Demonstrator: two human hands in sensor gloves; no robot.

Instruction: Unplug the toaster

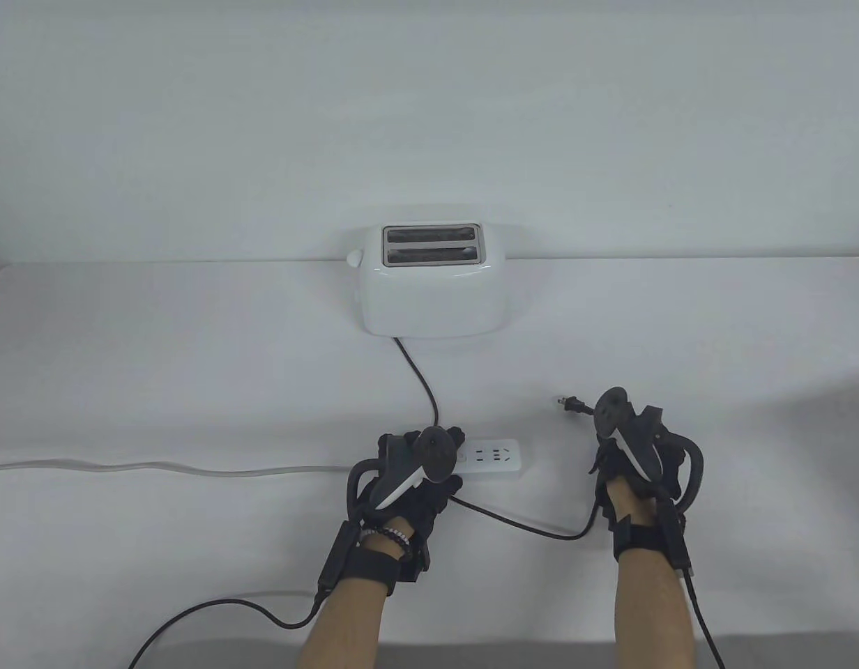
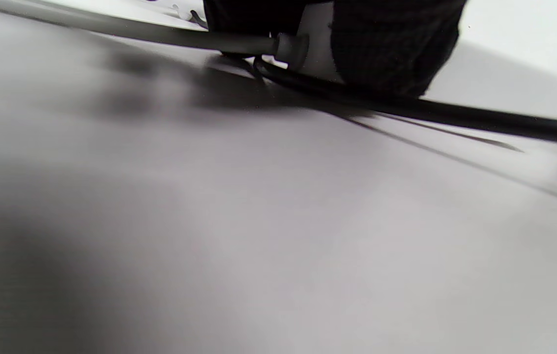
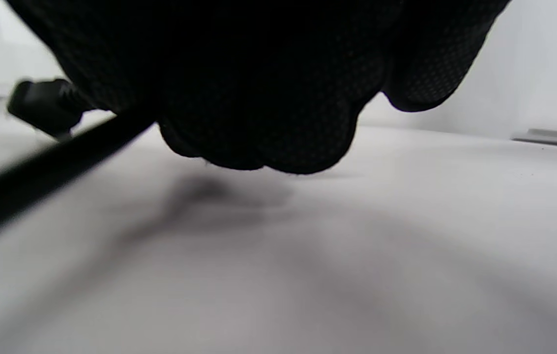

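**Spotter:** Where was the plug (image 1: 567,406)?

**Operator:** Out of the power strip (image 1: 491,456), prongs bare, well right of it. My right hand (image 1: 628,456) was closed around its black cord (image 1: 520,524) just behind the plug body. The cord looked light and limp, the molded plug rigid, so I judged the plug the better place to grip.

**Spotter:** And the toaster (image 1: 433,279)?

**Operator:** At the desk's (image 1: 157,334) far edge. My left hand (image 1: 412,474) pressed down on the strip's left end, fingers curled over it.
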